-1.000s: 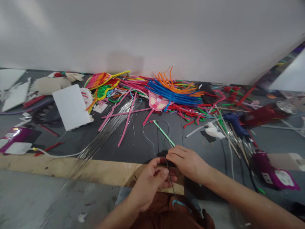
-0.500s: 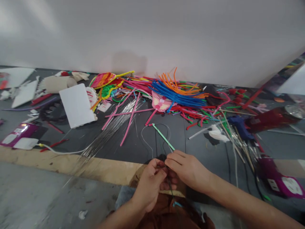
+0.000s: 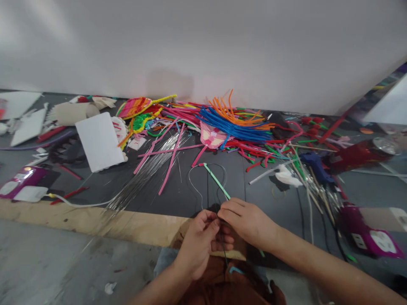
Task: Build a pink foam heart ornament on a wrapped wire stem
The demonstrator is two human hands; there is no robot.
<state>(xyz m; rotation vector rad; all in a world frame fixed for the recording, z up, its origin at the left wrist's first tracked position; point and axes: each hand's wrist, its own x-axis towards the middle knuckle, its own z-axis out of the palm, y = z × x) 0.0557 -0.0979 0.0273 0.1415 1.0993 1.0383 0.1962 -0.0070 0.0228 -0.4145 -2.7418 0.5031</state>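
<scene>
My left hand (image 3: 199, 243) and my right hand (image 3: 248, 222) meet low in the middle of the view, fingers closed in a pinch on a thin wire loop (image 3: 193, 186). The loop rises from my fingers over the grey mat. A green-wrapped stem (image 3: 216, 181) with a small red tip runs from the loop's top down under my right fingers. A dark wire end hangs below my hands over brown cloth (image 3: 229, 284) in my lap.
A heap of coloured pipe cleaners (image 3: 235, 125) lies by the wall. Silver wires (image 3: 143, 173), a white card (image 3: 99, 142), a blue glue gun (image 3: 313, 163), a red can (image 3: 359, 154) and purple packets (image 3: 369, 228) lie around. A wooden board edge (image 3: 95, 220) runs along the front.
My hands have closed in slightly on each other at the base of the loop. The view has shifted a little; the objects on the mat have not moved.
</scene>
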